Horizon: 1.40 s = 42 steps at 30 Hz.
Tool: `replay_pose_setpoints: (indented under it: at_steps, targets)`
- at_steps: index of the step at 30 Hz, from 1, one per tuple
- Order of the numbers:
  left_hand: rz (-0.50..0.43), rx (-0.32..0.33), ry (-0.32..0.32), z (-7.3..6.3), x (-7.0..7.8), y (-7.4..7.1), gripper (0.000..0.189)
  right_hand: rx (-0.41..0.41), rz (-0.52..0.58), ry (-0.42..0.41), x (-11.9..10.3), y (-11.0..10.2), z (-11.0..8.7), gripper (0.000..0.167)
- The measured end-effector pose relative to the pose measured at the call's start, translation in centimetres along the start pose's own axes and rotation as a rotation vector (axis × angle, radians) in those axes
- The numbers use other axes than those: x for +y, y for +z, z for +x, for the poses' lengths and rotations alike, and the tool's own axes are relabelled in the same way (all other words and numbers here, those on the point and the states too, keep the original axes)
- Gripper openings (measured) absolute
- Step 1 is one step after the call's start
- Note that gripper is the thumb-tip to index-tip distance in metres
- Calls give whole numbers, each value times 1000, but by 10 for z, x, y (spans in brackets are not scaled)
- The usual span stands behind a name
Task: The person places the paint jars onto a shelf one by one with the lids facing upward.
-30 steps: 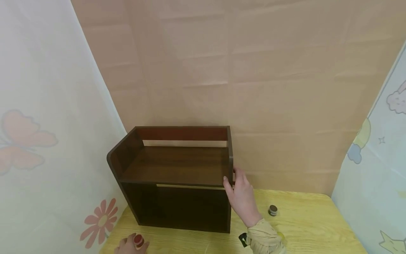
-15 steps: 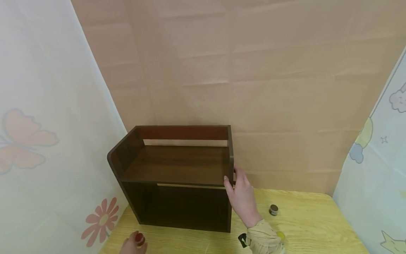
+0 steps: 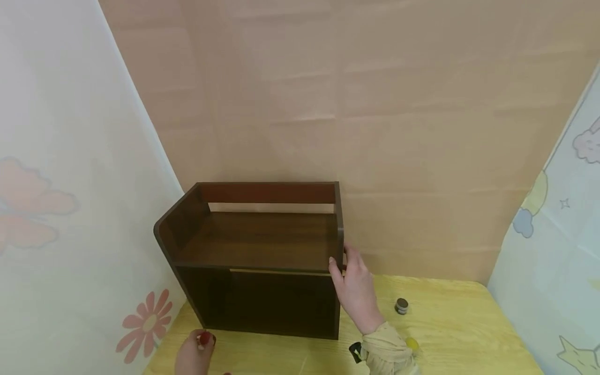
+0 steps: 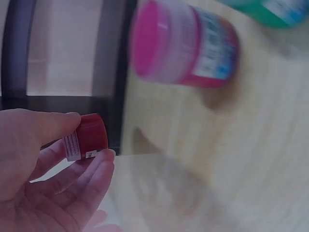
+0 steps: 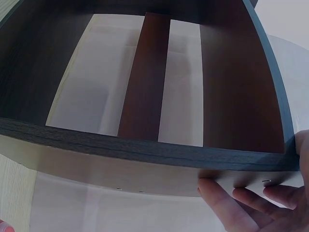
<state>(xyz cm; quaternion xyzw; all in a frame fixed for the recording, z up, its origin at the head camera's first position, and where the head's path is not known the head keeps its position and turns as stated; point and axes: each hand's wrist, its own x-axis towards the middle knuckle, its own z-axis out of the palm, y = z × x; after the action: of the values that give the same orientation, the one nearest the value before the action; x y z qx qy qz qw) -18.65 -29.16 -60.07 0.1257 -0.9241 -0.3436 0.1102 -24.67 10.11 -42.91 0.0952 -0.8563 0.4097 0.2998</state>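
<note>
My left hand [image 3: 191, 356] pinches a small red jar [image 4: 91, 136] between thumb and fingertips, just in front of the lower left of a dark brown wooden shelf unit [image 3: 267, 237]. In the left wrist view the jar lies sideways, its ribbed clear part towards the palm. My right hand [image 3: 357, 294] grips the shelf's right side panel, thumb over the front edge and fingers on the outer face. That panel's outer face [image 5: 111, 171] also shows in the right wrist view, the fingers [image 5: 227, 208] spread against it.
A blurred pink jar [image 4: 181, 46] and part of a green jar [image 4: 282, 10] stand near my left hand. Right of the shelf is a brown-topped jar [image 3: 401, 306]. A yellow round thing [image 3: 412, 344] and a dark thing [image 3: 355, 352] lie by my right sleeve.
My left hand has moved forward towards the shelf with the red jar, and its fingers have turned. The right hand keeps its hold on the side panel. The head view has shifted slightly.
</note>
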Motion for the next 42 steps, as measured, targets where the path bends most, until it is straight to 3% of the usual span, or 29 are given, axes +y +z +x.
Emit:
replay_pose_setpoints:
  at_steps: [6,15,25,33,42]
  targets:
    - [-52,15,3,-1,23,-11,32,-13,3,31,-2,0,1,50]
    - [-160,98,133,-5,33,-8,36,-26,5,40,-1,-2,2,51]
    - [-170,188,280,-6,55,-12,35,-34,4,45,-1,-3,2,52]
    - [-239,216,298,-6,72,-20,42,-24,7,39,0,-2,2,51]
    - [-229,287,362,-8,92,-34,49,-13,9,30,-1,-2,2,52]
